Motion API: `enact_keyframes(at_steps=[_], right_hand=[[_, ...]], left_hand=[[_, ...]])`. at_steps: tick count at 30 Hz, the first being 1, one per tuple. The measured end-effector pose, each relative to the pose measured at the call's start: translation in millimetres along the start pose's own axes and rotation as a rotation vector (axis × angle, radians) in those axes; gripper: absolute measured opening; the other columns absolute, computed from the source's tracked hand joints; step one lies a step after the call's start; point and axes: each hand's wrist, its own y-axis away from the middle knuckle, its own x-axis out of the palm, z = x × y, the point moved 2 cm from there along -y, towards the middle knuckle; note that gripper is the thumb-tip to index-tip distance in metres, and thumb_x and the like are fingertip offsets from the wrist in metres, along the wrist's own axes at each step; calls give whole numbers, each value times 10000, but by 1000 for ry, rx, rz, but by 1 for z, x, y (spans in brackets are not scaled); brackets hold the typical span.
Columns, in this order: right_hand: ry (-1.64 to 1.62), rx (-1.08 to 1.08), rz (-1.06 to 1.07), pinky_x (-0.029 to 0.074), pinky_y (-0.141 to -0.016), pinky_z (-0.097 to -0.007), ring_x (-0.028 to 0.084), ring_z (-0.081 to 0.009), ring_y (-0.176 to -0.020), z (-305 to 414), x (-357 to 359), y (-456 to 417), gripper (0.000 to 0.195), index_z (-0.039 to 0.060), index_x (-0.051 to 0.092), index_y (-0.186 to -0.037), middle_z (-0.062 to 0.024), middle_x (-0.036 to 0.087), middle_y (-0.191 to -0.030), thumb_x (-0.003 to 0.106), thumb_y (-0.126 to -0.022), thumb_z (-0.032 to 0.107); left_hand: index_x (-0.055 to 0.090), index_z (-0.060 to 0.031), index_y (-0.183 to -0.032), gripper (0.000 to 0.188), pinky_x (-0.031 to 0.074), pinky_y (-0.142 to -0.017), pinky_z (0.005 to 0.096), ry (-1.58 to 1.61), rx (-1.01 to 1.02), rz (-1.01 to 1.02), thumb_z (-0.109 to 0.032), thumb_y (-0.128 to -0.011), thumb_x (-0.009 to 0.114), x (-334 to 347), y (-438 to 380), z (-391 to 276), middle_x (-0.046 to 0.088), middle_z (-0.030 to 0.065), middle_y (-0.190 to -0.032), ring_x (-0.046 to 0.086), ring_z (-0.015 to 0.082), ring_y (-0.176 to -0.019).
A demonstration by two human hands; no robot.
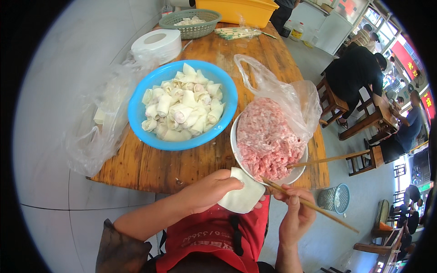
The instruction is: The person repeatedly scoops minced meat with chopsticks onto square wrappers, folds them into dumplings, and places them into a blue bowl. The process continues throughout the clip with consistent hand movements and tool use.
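Note:
My left hand [208, 191] supports a pale square dough wrapper [243, 195], thumb on top and fingers beneath. Whether it is one sheet or a stack I cannot tell. A wooden chopstick [327, 215] is gripped in my right hand [297, 211], its tip at the near edge of the minced meat [268, 133]. The pink mince is heaped in a white bowl [300, 175], with a clear plastic bag [278, 99] draped over its far side. Another chopstick [329, 159] stands stuck in the mince, slanting right. Left of the bowl, a blue plastic basket [233, 102] holds many folded wontons [184, 105].
Plastic bags [102, 126] lie along the wall side of the wooden table [164, 167]. A paper roll [164, 46], a green basket [191, 30], bundled chopsticks [237, 33] and a yellow bin [235, 12] stand at the far end. A waste basket [334, 198] and seated people are on the right.

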Motion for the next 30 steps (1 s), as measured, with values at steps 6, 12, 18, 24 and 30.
enact_keyframes(at_steps=[6,12,18,24,30], right_hand=[[-215,115,-150,509,-630,-282,605,-186,-693,4,11,0,211,-12,512,-962,-117,583,-850,489,-944,196],[-113,30,-32,481,-572,-279,570,-179,-609,14,16,-9,220,-18,500,-934,-120,574,-809,508,-936,201],[-122,-43,69,502,-625,-304,597,-212,-665,15,12,-13,221,-39,497,-964,-150,578,-851,511,-933,180],[-34,-125,78,450,-595,-261,569,-182,-658,21,13,-11,211,-16,488,-963,-131,554,-861,480,-947,194],[-29,-100,74,479,-639,-282,577,-193,-694,21,14,-14,223,-26,482,-980,-149,567,-879,492,-943,194]], left_hand=[[508,48,-1189,348,465,-847,300,-88,32,-18,-55,-877,391,0,4,4,607,121,-1069,605,192,-936],[480,17,-1229,365,452,-839,309,-594,101,1,-116,-895,420,11,18,2,608,94,-1048,586,188,-935],[419,38,-1294,429,415,-918,308,-356,290,44,-209,-944,428,15,23,4,563,147,-1164,566,214,-1026],[388,44,-1325,430,419,-923,272,150,9,123,-129,-939,469,11,20,-8,561,131,-1164,551,159,-1046],[393,52,-1311,415,453,-893,287,-246,85,44,-83,-925,466,10,20,-6,576,125,-1142,572,172,-1022]])
